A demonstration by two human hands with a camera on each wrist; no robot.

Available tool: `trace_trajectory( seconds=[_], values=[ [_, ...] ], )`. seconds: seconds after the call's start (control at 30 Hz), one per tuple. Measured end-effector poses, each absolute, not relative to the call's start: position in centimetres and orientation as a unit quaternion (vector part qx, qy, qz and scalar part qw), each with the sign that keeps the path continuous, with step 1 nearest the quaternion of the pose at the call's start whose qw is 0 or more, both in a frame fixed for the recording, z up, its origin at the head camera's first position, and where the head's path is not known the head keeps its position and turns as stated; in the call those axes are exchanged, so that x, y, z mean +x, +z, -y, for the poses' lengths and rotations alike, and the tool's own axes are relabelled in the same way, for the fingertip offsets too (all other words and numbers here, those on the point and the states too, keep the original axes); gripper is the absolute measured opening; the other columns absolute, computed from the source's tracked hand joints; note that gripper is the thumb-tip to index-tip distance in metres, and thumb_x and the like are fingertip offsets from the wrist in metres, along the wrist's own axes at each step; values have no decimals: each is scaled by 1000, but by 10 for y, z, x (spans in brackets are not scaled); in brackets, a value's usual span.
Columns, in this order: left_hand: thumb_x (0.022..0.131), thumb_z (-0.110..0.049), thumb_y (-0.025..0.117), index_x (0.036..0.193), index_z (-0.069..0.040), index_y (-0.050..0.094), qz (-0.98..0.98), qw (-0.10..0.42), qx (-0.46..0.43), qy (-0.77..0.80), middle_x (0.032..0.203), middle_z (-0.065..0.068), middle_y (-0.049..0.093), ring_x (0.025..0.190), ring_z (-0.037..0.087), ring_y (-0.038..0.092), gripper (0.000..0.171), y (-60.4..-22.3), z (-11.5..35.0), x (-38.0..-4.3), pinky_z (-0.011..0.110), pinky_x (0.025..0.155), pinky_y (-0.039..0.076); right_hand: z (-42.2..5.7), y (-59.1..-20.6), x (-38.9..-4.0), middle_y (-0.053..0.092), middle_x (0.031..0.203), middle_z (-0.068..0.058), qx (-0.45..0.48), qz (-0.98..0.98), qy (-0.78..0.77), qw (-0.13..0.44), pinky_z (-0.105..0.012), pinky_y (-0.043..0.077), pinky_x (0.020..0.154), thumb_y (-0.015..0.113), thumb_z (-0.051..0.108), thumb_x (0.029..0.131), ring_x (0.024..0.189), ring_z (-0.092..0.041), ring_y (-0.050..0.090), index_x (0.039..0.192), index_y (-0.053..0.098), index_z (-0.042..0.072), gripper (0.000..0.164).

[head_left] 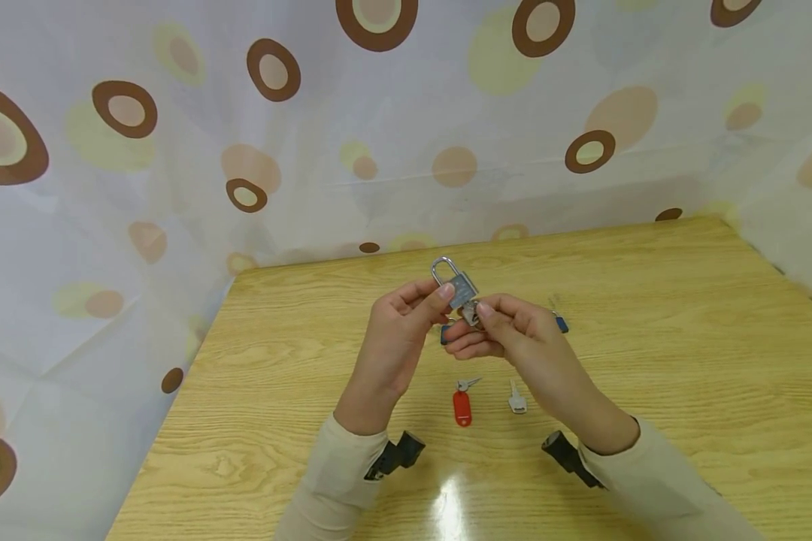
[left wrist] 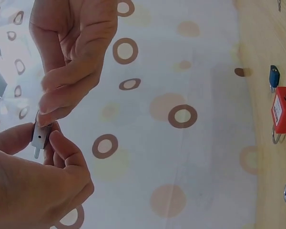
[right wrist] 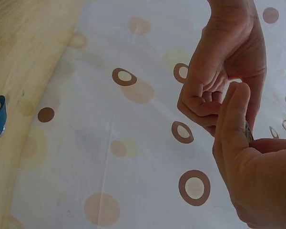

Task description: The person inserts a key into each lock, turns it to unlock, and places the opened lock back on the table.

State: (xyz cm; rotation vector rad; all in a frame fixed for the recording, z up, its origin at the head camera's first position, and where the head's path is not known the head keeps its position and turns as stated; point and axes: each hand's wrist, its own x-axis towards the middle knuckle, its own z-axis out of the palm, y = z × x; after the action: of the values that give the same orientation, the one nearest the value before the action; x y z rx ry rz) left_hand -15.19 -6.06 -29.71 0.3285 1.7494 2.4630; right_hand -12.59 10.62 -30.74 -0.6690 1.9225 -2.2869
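Note:
My left hand (head_left: 395,334) holds a grey metal padlock (head_left: 459,291) above the table, its thumb on the front of the body and the silver shackle pointing up. From the lower right, my right hand (head_left: 531,338) pinches a silver key (head_left: 471,312) between thumb and fingers, right at the padlock's bottom end. Seen from the left wrist, the padlock (left wrist: 39,137) sits between the left thumb and fingers, with the right fingertips against its end. In the right wrist view the right fingers hide most of the key and lock.
On the wooden table (head_left: 257,421) lie a red key tag (head_left: 463,409) with a key and a loose silver key (head_left: 517,400). Behind the hands are blue padlocks (head_left: 561,323) and a red padlock (left wrist: 284,109). A patterned cloth (head_left: 392,113) hangs behind the table.

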Motion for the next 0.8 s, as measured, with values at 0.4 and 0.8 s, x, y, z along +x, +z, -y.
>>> trace_trajectory(
  seconds=[0.4,0.8],
  values=[
    [96,-4,56,111,11,59,-578,55,113,806,86,-2,63,79,11,55,21,-296,58,-151,24,78,46,-113,-304,-130,68,92,-3,-193,-587,-773,144,-28,54,74,46,18,103,86,-16,67,101,63,1,24],
    [98,-2,52,118,15,55,-592,67,120,794,89,-1,63,83,12,56,26,-297,56,-150,23,80,46,-117,-305,-136,68,98,-3,-201,-548,-778,232,-32,49,84,46,19,103,99,-18,61,101,66,8,24]
  ],
)
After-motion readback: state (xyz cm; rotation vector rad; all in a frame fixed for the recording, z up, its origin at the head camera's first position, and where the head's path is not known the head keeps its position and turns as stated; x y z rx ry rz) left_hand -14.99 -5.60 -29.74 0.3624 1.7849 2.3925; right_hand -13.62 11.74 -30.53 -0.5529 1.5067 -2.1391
